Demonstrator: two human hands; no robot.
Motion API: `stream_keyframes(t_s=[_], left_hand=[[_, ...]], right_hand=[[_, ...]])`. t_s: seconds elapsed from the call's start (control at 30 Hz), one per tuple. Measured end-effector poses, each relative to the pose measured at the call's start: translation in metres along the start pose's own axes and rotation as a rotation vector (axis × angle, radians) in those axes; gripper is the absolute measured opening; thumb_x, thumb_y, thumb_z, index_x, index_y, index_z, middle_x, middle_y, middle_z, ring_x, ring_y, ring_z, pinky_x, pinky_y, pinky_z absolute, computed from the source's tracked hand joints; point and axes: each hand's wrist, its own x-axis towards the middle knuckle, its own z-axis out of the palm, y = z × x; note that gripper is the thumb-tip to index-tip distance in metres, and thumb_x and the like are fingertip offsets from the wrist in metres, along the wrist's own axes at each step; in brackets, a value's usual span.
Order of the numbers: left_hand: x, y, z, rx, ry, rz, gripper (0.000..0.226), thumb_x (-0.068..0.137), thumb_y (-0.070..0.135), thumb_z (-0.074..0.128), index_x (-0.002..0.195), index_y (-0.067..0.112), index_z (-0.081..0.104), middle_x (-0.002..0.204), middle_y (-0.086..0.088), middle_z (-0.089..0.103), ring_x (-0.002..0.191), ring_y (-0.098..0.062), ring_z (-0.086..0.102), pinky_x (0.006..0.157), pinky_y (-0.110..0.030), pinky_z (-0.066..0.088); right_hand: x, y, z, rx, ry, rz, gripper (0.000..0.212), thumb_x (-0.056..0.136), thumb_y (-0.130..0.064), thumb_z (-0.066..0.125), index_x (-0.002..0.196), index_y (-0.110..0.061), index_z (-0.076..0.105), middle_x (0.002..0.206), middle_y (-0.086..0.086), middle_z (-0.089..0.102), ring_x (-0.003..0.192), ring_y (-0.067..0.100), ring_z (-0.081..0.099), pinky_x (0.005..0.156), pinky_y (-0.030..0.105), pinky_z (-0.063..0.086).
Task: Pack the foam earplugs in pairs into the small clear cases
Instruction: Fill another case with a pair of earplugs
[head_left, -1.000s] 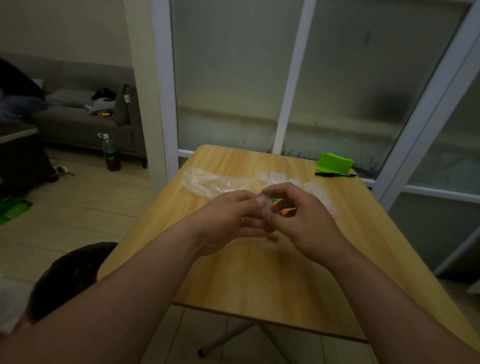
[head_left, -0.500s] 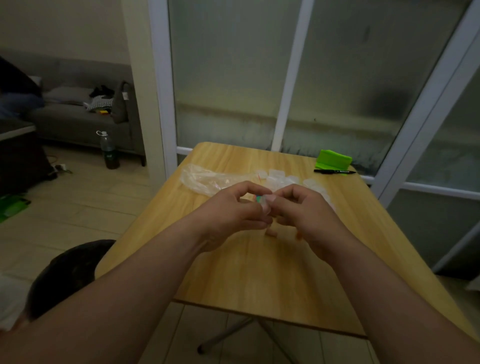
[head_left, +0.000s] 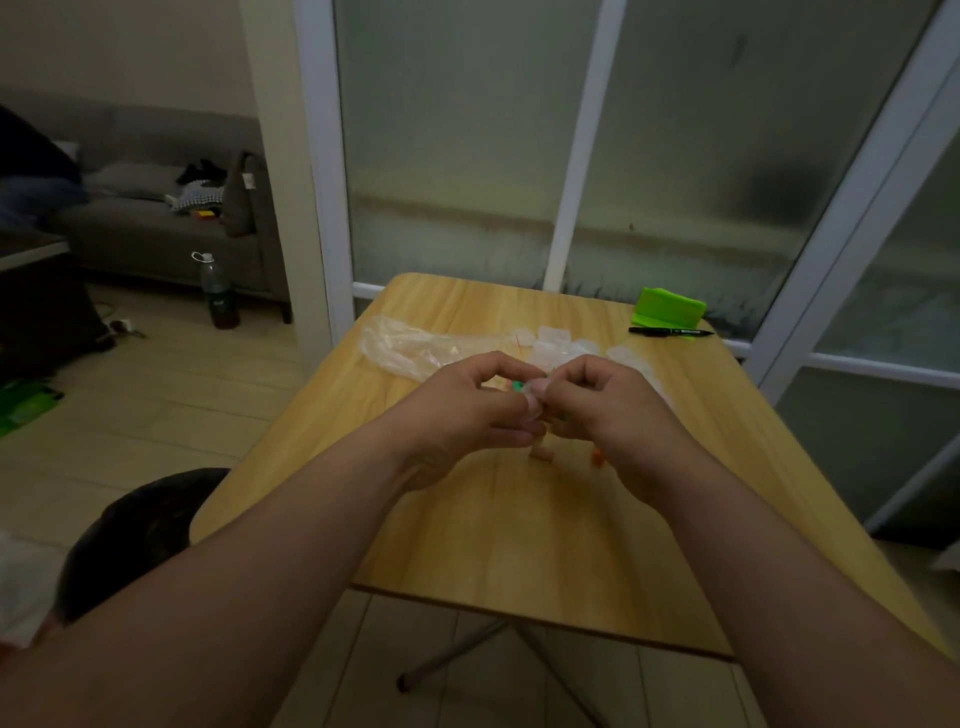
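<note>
Right now a green foam earplug (head_left: 517, 385) shows as a sliver of colour where the two hands meet, held above the pale wooden worktop (head_left: 519, 530). Left hand (head_left: 462, 410) and right hand (head_left: 613, 410) both have fingers curled, tips pinched together on the plug. Whether a case is also caught in that pinch cannot be told; fingers hide it.

Handling, as judged: foam is near weightless, soft, squashes under pressure and springs back slowly. Not fragile or slippery, though it is easily flicked away. Best taken across the middle of its body with thumb and fingertip, light squeeze only.

Just below the hands, two loose plugs lie on the wood: a peach foam earplug (head_left: 542, 453) and an orange foam earplug (head_left: 597, 457), apart from each other.

Beyond the hands sits a cluster of small clear plastic cases (head_left: 550, 338), likely rigid and slick; grip them by the edges. Left of them is a crumpled clear plastic bag (head_left: 400, 343). At the far right corner are a bright green folded object (head_left: 670, 306) and a black marker pen (head_left: 670, 331).
</note>
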Motion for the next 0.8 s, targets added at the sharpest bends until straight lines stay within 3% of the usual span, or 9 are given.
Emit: stream_keyframes(t_s=[0.2,0.33,0.43,0.47,0.53,0.6,0.67,0.8], left_hand=[[0.0002,0.0007,0.0008,-0.022,0.015,-0.015,0.026,0.097,0.005,0.071,0.123,0.007,0.070,0.113,-0.023,0.077,0.103,-0.032,0.077,0.089,-0.037,0.063],[0.0007,0.0002,0.0013,-0.019,0.022,-0.025,0.026,0.097,0.002,0.069,0.123,0.005,0.070,0.112,-0.024,0.076,0.101,-0.033,0.078,0.084,-0.035,0.064],[0.0031,0.0005,0.0009,-0.030,0.038,-0.038,0.027,0.097,-0.001,0.064,0.122,0.006,0.070,0.108,-0.023,0.078,0.099,-0.032,0.078,0.084,-0.036,0.065],[0.0039,0.0013,-0.0004,-0.038,0.044,-0.043,0.028,0.097,-0.002,0.061,0.122,0.007,0.071,0.107,-0.023,0.078,0.098,-0.031,0.078,0.084,-0.036,0.065],[0.0047,0.0028,-0.0019,-0.063,0.047,-0.053,0.030,0.098,-0.003,0.057,0.122,0.008,0.071,0.104,-0.024,0.078,0.097,-0.030,0.078,0.084,-0.035,0.065],[0.0051,0.0041,-0.0008,-0.118,0.039,-0.055,0.030,0.100,-0.003,0.056,0.124,0.008,0.070,0.107,-0.024,0.078,0.098,-0.030,0.078,0.084,-0.035,0.066],[0.0062,0.0032,0.0016,-0.172,0.047,-0.043,0.028,0.101,-0.002,0.058,0.125,0.007,0.068,0.106,-0.022,0.078,0.099,-0.030,0.078,0.085,-0.036,0.065],[0.0076,0.0027,0.0026,-0.157,0.091,-0.011,0.029,0.099,-0.003,0.060,0.127,0.006,0.064,0.102,-0.022,0.077,0.098,-0.031,0.079,0.087,-0.037,0.065]], right_hand=[[0.0019,0.0003,0.0032,-0.044,0.040,-0.036,0.016,0.093,-0.021,0.078,0.096,-0.006,0.072,0.085,0.004,0.078,0.084,0.021,0.077,0.076,0.033,0.064],[0.0004,-0.0008,0.0044,-0.068,0.041,-0.038,0.015,0.093,-0.019,0.077,0.097,-0.006,0.071,0.081,0.001,0.078,0.080,0.018,0.077,0.059,0.018,0.054],[0.0013,-0.0002,0.0050,-0.056,0.081,-0.023,0.008,0.091,-0.009,0.073,0.097,-0.004,0.069,0.083,0.006,0.078,0.081,0.024,0.078,0.046,0.016,0.048],[0.0022,-0.0007,0.0049,-0.027,0.102,-0.011,0.007,0.089,-0.004,0.071,0.096,-0.004,0.069,0.087,0.010,0.078,0.083,0.029,0.078,0.049,0.020,0.054],[0.0054,0.0021,0.0024,0.030,0.116,0.001,0.010,0.087,0.000,0.069,0.094,-0.006,0.070,0.095,0.015,0.078,0.089,0.036,0.078,0.068,0.037,0.067],[0.0082,0.0035,-0.0006,0.044,0.111,0.001,0.009,0.089,-0.002,0.070,0.096,-0.008,0.072,0.097,0.013,0.078,0.090,0.034,0.078,0.081,0.047,0.067],[0.0089,0.0044,-0.0022,0.032,0.110,-0.021,0.007,0.094,-0.008,0.070,0.100,-0.008,0.073,0.096,0.009,0.079,0.090,0.028,0.078,0.080,0.041,0.067],[0.0041,0.0034,-0.0017,-0.161,0.101,-0.145,0.009,0.100,-0.026,0.071,0.103,-0.017,0.075,0.091,-0.001,0.079,0.082,0.010,0.076,0.063,0.023,0.059]])
